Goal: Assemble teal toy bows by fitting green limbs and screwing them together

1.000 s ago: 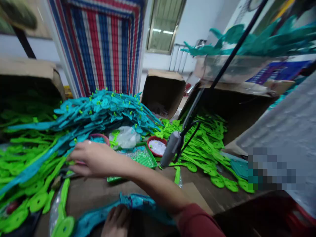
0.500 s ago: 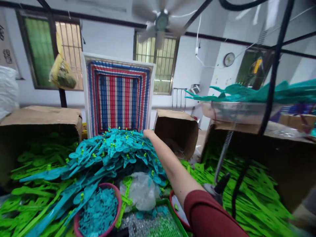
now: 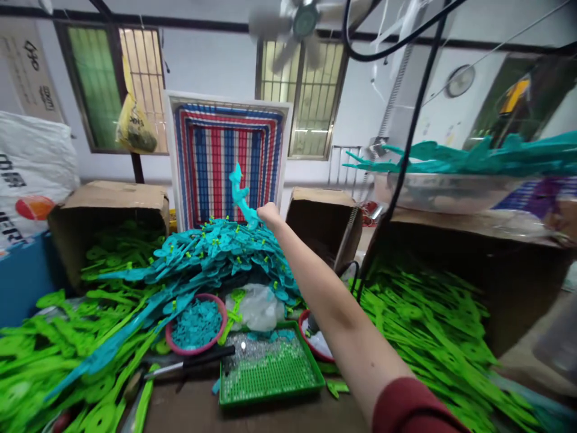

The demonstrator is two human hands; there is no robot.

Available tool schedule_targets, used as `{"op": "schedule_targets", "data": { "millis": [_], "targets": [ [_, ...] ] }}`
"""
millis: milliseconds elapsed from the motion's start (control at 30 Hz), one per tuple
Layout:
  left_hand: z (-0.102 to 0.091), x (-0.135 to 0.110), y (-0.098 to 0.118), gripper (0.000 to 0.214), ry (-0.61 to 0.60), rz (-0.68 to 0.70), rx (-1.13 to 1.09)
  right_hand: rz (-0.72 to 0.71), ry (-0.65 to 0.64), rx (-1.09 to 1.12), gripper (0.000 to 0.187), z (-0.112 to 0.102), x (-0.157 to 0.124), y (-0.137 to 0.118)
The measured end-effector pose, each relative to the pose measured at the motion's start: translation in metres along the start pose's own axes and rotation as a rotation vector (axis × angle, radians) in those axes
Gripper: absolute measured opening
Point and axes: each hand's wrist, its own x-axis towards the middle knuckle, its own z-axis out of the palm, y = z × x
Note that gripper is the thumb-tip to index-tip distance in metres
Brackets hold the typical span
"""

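My right hand (image 3: 269,214) reaches far out over the top of a heap of teal plastic pieces (image 3: 211,252). Its fingers are closed on one teal plastic piece (image 3: 240,195) that sticks up above the heap in front of a red, white and blue striped panel (image 3: 220,159). My right arm in a dark red sleeve (image 3: 406,409) stretches across the table. My left hand is out of sight.
A pink bowl of small teal bits (image 3: 197,323), a green tray (image 3: 270,370), a clear bag (image 3: 256,308) and a red bowl (image 3: 315,340) sit near me. Green plastic pieces (image 3: 419,319) lie on both sides. Open cardboard boxes (image 3: 322,222) stand behind. A black cable (image 3: 408,138) hangs at right.
The view lifted from the near table. My right hand moved from the pink bowl up to the heap's top and now holds a teal piece raised. My left hand dropped out of view.
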Motion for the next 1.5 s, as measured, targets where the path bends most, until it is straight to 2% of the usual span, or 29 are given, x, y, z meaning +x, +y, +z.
{"op": "schedule_targets", "data": {
  "millis": [67,167,200,233,300,400,467,500,600,667,733,800,867,967,1033,1100,1167,1233,1367,1433,1500],
  "targets": [
    [-0.007,-0.016,0.016,0.037,0.228,-0.104,-0.124,-0.025,-0.133,0.234,0.03,0.021,-0.062,0.004],
    [-0.024,-0.029,0.043,0.05,0.594,-0.284,-0.377,-0.041,-0.355,0.54,0.029,0.053,-0.178,0.034],
    [-0.029,-0.03,0.053,0.053,0.785,-0.36,-0.63,-0.029,-0.414,0.618,0.031,0.061,-0.217,0.046],
    [-0.033,-0.03,0.062,0.058,0.826,-0.405,-0.792,-0.015,-0.468,0.678,0.033,0.066,-0.251,0.059],
    [-0.037,-0.028,0.077,0.057,0.786,-0.441,-0.866,0.008,-0.555,0.754,0.035,0.072,-0.306,0.082],
    [-0.038,-0.035,0.09,0.049,0.717,-0.531,-0.843,-0.004,-0.644,0.779,0.032,0.069,-0.346,0.106],
    [-0.044,-0.052,0.093,0.044,0.661,-0.631,-0.846,-0.102,-0.594,0.708,0.028,0.057,-0.351,0.117],
    [-0.05,-0.064,0.093,0.041,0.62,-0.688,-0.849,-0.219,-0.519,0.612,0.027,0.049,-0.349,0.121],
    [-0.077,-0.099,0.09,0.039,0.423,-0.88,-0.868,-0.771,-0.283,0.129,0.036,0.024,-0.337,0.128],
    [-0.094,-0.117,0.085,0.037,0.104,-0.97,-0.856,-1.1,-0.305,-0.162,0.049,0.016,-0.327,0.129],
    [-0.104,-0.126,0.079,0.035,-0.206,-0.976,-0.821,-1.296,-0.443,-0.352,0.061,0.016,-0.321,0.13],
    [-0.107,-0.128,0.072,0.032,-0.392,-0.942,-0.784,-1.394,-0.599,-0.464,0.066,0.023,-0.32,0.134],
    [-0.105,-0.124,0.064,0.032,-0.484,-0.918,-0.767,-1.429,-0.679,-0.508,0.069,0.031,-0.321,0.141],
    [-0.102,-0.113,0.049,0.037,-0.562,-0.904,-0.745,-1.391,-0.599,-0.521,0.064,0.041,-0.318,0.153],
    [-0.104,-0.105,0.037,0.041,-0.557,-0.887,-0.712,-1.325,-0.583,-0.526,0.063,0.045,-0.313,0.158],
    [-0.112,-0.101,0.023,0.041,-0.473,-0.865,-0.658,-1.228,-0.661,-0.507,0.064,0.046,-0.307,0.165],
    [-0.125,-0.101,0.01,0.042,-0.306,-0.842,-0.592,-1.115,-0.745,-0.477,0.063,0.045,-0.303,0.176],
    [-0.139,-0.106,0.003,0.044,-0.089,-0.812,-0.531,-1.024,-0.795,-0.46,0.061,0.043,-0.301,0.191],
    [-0.153,-0.123,0.015,0.043,0.379,-0.697,-0.414,-0.901,-0.872,-0.455,0.06,0.045,-0.301,0.215],
    [-0.149,-0.127,0.028,0.04,0.509,-0.636,-0.364,-0.849,-0.897,-0.466,0.059,0.048,-0.302,0.218],
    [-0.141,-0.128,0.039,0.035,0.537,-0.615,-0.35,-0.816,-0.919,-0.475,0.057,0.052,-0.304,0.217]
  ]
}}
